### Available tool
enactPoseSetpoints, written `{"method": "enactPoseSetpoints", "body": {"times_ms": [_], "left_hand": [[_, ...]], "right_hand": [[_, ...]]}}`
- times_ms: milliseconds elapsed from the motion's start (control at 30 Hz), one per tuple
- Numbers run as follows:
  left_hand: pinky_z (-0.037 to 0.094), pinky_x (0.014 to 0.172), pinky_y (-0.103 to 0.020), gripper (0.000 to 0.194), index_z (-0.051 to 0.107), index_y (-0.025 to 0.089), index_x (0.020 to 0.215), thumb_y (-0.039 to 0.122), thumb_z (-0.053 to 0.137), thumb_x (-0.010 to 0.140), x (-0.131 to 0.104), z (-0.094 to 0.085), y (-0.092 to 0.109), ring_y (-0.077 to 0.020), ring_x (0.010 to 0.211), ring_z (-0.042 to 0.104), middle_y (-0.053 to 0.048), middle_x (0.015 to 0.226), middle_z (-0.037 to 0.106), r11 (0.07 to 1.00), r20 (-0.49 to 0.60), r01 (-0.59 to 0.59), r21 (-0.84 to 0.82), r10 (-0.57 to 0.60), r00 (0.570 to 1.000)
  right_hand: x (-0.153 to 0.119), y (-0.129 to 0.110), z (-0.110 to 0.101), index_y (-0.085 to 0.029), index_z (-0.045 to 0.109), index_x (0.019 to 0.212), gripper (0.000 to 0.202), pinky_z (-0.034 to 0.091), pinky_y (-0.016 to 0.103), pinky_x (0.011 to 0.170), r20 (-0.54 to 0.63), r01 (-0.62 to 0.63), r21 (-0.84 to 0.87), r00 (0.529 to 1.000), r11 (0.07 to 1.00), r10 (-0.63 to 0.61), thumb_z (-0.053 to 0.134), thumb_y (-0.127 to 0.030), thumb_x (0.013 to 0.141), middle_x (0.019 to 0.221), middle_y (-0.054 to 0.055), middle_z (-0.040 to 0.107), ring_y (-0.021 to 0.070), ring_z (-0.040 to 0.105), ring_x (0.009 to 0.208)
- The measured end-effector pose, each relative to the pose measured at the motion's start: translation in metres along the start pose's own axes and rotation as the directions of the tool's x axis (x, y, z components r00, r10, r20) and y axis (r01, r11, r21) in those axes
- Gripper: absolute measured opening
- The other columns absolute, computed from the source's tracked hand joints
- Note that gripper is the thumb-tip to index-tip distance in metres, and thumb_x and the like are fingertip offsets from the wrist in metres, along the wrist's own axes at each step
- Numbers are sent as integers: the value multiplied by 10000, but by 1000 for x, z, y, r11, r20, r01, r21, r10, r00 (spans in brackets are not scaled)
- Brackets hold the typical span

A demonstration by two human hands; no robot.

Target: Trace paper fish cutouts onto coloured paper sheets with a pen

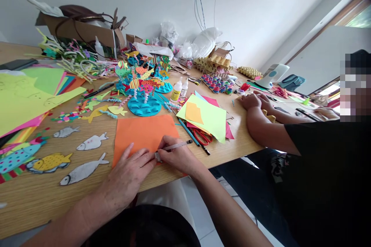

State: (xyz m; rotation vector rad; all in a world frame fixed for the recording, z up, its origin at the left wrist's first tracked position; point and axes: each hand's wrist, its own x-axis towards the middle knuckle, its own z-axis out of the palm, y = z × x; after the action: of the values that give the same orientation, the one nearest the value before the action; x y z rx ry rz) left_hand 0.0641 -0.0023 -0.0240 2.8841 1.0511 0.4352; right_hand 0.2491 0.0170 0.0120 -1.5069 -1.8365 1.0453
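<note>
An orange sheet of paper (143, 133) lies at the table's front edge. My left hand (130, 171) rests over its lower part, fingers stretched out and lying flat, the fingertips close to my right hand. My right hand (176, 156) is closed around a pencil (176, 145), its dark end pointing up to the right. Between both hands a small greyish piece (158, 157) lies on the orange sheet, partly covered by fingers. White paper fish cutouts (92, 141) and a yellow dotted fish (50, 162) lie left of the sheet.
Right of the sheet are red scissors (203, 137), pencils and stacked coloured papers (214, 117). Behind stand a blue base with paper fish (144, 105) and glue bottles (176, 90). A person's forearms (261, 123) rest on the table at the right.
</note>
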Motion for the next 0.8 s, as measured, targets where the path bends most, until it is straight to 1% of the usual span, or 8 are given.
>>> {"method": "enactPoseSetpoints", "body": {"times_ms": [133,233,333,467,800], "left_hand": [[202,1060,-543,455,576,263,1211,46,392,856,-2,1,0,-280,1181,443,-63,1180,599,998,-1,44,44,-44,999],[216,1048,-561,446,603,301,1177,57,394,867,-2,4,2,-288,1190,427,-73,1171,580,991,-37,103,83,-100,994],[219,1051,-548,439,625,332,1135,64,420,855,-2,6,4,-276,1194,422,-62,1150,580,986,-72,141,93,-135,988],[209,1067,-527,428,622,333,1139,76,441,849,-3,6,4,-269,1198,421,-58,1150,579,985,-75,140,100,-132,988],[243,1034,-570,453,608,292,1171,57,391,849,-4,7,3,-297,1193,421,-100,1188,551,988,-47,112,105,-108,993]], "right_hand": [[2,-2,3,-183,520,661,76,336,186,467,17,-1,0,1000,1000,1,541,-112,678,594,-40,571,97,513,547],[3,-5,4,-179,526,654,78,335,182,467,33,-6,8,999,1000,6,554,-111,680,597,-40,575,94,517,550],[3,-8,4,-179,530,658,72,336,179,466,54,-11,19,998,1000,9,571,-123,678,597,-41,576,95,521,559],[4,-10,5,-183,532,664,67,341,187,466,63,-7,13,998,1000,7,561,-123,667,602,-36,578,102,515,560],[5,-9,7,-180,538,674,73,363,192,483,99,0,47,995,999,-5,542,-107,670,607,-35,576,106,520,576]]}}
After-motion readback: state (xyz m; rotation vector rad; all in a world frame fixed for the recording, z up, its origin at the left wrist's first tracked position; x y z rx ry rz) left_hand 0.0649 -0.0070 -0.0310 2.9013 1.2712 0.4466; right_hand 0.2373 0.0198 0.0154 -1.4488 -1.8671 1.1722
